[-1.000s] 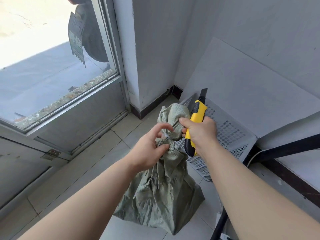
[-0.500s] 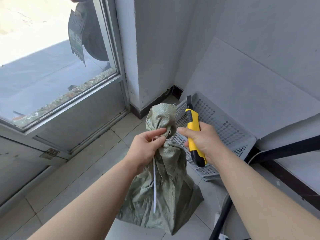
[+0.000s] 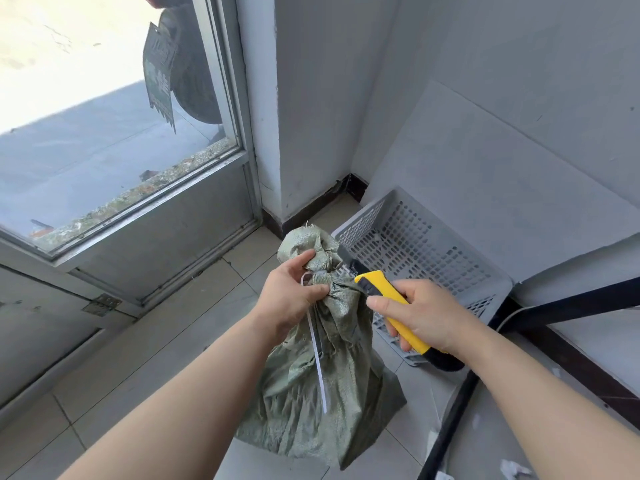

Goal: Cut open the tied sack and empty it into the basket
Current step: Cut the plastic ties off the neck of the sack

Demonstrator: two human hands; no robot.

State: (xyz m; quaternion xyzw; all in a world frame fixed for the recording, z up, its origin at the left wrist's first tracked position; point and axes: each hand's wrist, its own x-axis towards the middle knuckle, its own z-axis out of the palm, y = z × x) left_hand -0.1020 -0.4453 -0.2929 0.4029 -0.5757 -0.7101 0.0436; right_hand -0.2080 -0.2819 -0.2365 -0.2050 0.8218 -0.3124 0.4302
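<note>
A green woven sack [image 3: 311, 386] stands on the tiled floor, its neck bunched and bound by a white zip tie [image 3: 318, 358] whose long tail hangs down the front. My left hand [image 3: 291, 296] grips the neck at the tie. My right hand [image 3: 420, 315] holds a yellow utility knife [image 3: 388, 303] with its blade extended, the tip right at the tied neck from the right. A grey perforated plastic basket [image 3: 485, 271] sits tilted on the floor just behind and right of the sack.
A grey flat board [image 3: 485, 174] leans on the wall behind the basket. A black metal bar [image 3: 571, 303] and a black leg [image 3: 446, 424] run at the right. A glass door [image 3: 104, 133] is at left, a wall corner [image 3: 304, 116] ahead.
My right hand has swung the knife from upright to pointing left, bringing the blade against the sack's tied neck. My left hand has taken hold of the neck, and the tie's tail now hangs free.
</note>
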